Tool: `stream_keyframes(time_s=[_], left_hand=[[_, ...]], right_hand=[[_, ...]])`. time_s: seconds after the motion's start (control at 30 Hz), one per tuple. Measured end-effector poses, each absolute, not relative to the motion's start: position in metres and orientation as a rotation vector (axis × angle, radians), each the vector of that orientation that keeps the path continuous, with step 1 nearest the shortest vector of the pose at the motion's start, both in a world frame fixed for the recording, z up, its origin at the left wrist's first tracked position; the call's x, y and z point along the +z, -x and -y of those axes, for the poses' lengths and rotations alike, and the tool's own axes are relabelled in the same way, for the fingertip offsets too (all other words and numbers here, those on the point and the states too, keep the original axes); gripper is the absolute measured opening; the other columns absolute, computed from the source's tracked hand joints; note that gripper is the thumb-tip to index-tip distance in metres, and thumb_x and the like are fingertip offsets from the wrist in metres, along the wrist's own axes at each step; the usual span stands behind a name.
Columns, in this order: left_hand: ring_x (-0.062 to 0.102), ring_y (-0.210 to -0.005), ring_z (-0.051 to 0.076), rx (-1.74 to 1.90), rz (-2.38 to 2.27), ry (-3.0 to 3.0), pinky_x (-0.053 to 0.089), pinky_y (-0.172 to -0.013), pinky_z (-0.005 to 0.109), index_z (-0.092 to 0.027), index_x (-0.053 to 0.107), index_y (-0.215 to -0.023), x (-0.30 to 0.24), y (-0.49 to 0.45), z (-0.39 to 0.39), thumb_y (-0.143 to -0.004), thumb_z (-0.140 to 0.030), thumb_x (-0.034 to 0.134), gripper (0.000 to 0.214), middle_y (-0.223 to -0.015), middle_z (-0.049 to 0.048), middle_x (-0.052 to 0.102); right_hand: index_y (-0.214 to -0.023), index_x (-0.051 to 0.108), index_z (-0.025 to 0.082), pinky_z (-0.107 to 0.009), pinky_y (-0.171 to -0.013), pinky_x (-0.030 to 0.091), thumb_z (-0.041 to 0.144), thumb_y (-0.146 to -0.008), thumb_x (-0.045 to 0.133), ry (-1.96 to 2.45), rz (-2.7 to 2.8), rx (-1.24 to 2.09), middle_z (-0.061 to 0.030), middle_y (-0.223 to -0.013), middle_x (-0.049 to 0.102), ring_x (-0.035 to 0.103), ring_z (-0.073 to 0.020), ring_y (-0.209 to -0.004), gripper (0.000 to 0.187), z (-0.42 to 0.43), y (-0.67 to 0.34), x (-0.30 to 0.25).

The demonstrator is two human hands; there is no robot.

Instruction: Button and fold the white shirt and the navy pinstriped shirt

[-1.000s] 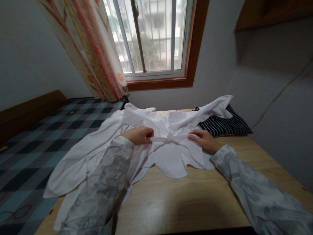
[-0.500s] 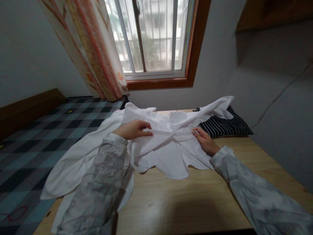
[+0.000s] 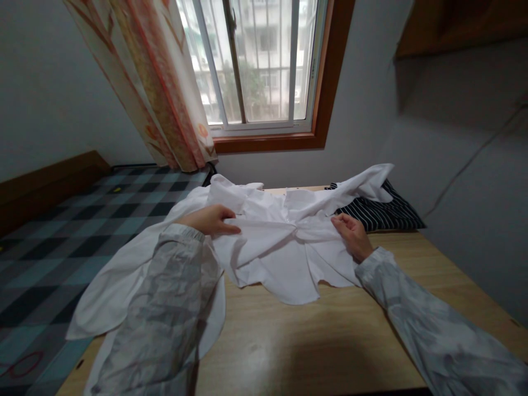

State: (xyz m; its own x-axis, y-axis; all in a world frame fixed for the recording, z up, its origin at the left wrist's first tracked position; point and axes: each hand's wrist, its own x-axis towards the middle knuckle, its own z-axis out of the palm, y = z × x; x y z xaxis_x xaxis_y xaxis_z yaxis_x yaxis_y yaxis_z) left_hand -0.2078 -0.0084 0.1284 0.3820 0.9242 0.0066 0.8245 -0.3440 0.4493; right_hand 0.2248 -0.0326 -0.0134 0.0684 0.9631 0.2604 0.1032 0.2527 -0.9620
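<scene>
A rumpled white shirt [image 3: 284, 264] lies across the wooden table, one sleeve [image 3: 363, 184] stretched toward the back right. My left hand [image 3: 214, 219] grips the cloth on its left side between thumb and fingers, the fabric running out from the pinch. On the right side, the curled fingers of my right hand [image 3: 350, 234] are closed on the same shirt. A slightly raised fold spans between both hands, gathered near the middle. More white cloth [image 3: 119, 283] spreads under and beyond my left forearm and hangs over the table's left side.
Beneath the shirt is a light wooden table [image 3: 264, 341]. A black striped cloth [image 3: 379, 212] lies at its back right. To the left is a bed with a checked cover [image 3: 37, 269]. A curtain [image 3: 165, 82] hangs beside the window [image 3: 264, 66]; a wooden shelf [image 3: 462, 27] juts out upper right.
My left hand has moved left along the shirt, and my right hand slightly right with its fingers more curled. The fold between them is drawn wider.
</scene>
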Motion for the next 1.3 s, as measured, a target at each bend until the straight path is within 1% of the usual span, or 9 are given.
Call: stream_keyframes(time_s=[0.1,0.2,0.43,0.57,0.73,0.9,1.1,1.2,1.3], left_hand=[[0.055,-0.069,0.016,0.087,-1.557,-2.215,0.037,-0.065,0.026,-0.018,0.072,-0.082,0.134,0.212,0.006,-0.075,-0.054,0.086,0.039,-0.071,-0.001,0.068],[0.053,-0.071,0.016,0.109,-1.572,-2.239,0.036,-0.066,0.026,-0.018,0.069,-0.082,0.134,0.212,0.004,-0.073,-0.057,0.086,0.043,-0.072,0.0001,0.067],[0.05,-0.065,0.016,0.093,-1.417,-2.246,0.035,-0.062,0.027,-0.021,0.067,-0.076,0.134,0.206,0.004,-0.082,-0.06,0.073,0.041,-0.066,-0.0016,0.06],[0.058,-0.074,0.016,0.182,-1.344,-2.228,0.042,-0.067,0.024,-0.019,0.075,-0.09,0.138,0.2,0.008,-0.088,-0.052,0.07,0.033,-0.081,-0.0004,0.07],[0.057,-0.072,0.014,0.287,-1.36,-2.225,0.042,-0.066,0.021,-0.015,0.073,-0.089,0.131,0.195,0.007,-0.09,-0.036,0.074,0.021,-0.07,-0.002,0.066],[0.063,-0.08,0.017,0.25,-1.345,-2.205,0.046,-0.074,0.024,-0.016,0.074,-0.101,0.126,0.201,0.001,-0.085,-0.039,0.076,0.028,-0.089,0.0023,0.075],[0.07,-0.1,0.024,0.379,-1.303,-2.412,0.051,-0.091,0.031,-0.021,0.076,-0.106,0.117,0.181,0.002,-0.086,-0.049,0.075,0.035,-0.111,0.0087,0.079],[0.071,-0.098,0.023,0.405,-1.16,-2.489,0.05,-0.089,0.031,-0.021,0.077,-0.106,0.101,0.147,0.008,-0.087,-0.051,0.077,0.035,-0.11,0.0078,0.079],[0.071,-0.087,0.021,0.354,-1.106,-2.528,0.048,-0.079,0.029,-0.021,0.077,-0.102,0.078,0.113,0.016,-0.086,-0.055,0.08,0.038,-0.097,0.0044,0.079]], right_hand=[[-0.068,0.044,0.025,-0.029,-0.05,0.026,0.063,-0.092,0.072,1.122,1.314,0.796,0.0053,-0.059,0.038,0.032,-0.0134,-0.055,0.052,0.033,-0.226,-0.012],[-0.066,0.039,0.025,-0.029,-0.051,0.027,0.061,-0.093,0.071,1.118,1.324,0.758,0.0049,-0.061,0.034,0.03,-0.0136,-0.057,0.055,0.034,-0.226,-0.011],[-0.077,0.058,0.025,-0.031,-0.061,0.044,0.068,-0.094,0.061,1.137,1.357,0.758,-0.0018,-0.073,0.057,0.05,-0.0203,-0.071,0.047,0.031,-0.229,-0.016],[-0.073,0.051,0.026,-0.031,-0.058,0.039,0.065,-0.095,0.061,1.073,1.395,0.82,0.0007,-0.069,0.051,0.045,-0.0188,-0.065,0.046,0.032,-0.229,-0.018],[-0.082,0.061,0.026,-0.033,-0.055,0.036,0.074,-0.1,0.049,1.075,1.37,0.947,0.001,-0.065,0.051,0.044,-0.019,-0.058,0.053,0.035,-0.225,-0.018],[-0.094,0.065,0.026,-0.035,-0.061,0.045,0.081,-0.102,0.034,1.053,1.302,1.03,-0.0032,-0.075,0.062,0.057,-0.0226,-0.067,0.064,0.034,-0.223,-0.021],[-0.089,0.07,0.026,-0.04,-0.082,0.051,0.069,-0.106,0.041,1.109,1.495,0.681,-0.0083,-0.096,0.072,0.064,-0.0277,-0.093,0.054,0.038,-0.222,-0.015],[-0.088,0.069,0.026,-0.044,-0.091,0.049,0.053,-0.108,0.047,1.058,1.721,0.424,-0.0084,-0.095,0.07,0.063,-0.0289,-0.096,0.041,0.043,-0.22,-0.006],[-0.092,0.07,0.025,-0.049,-0.098,0.047,0.041,-0.106,0.055,0.97,1.901,0.188,-0.0098,-0.1,0.072,0.063,-0.0304,-0.102,0.025,0.047,-0.213,0.005]])
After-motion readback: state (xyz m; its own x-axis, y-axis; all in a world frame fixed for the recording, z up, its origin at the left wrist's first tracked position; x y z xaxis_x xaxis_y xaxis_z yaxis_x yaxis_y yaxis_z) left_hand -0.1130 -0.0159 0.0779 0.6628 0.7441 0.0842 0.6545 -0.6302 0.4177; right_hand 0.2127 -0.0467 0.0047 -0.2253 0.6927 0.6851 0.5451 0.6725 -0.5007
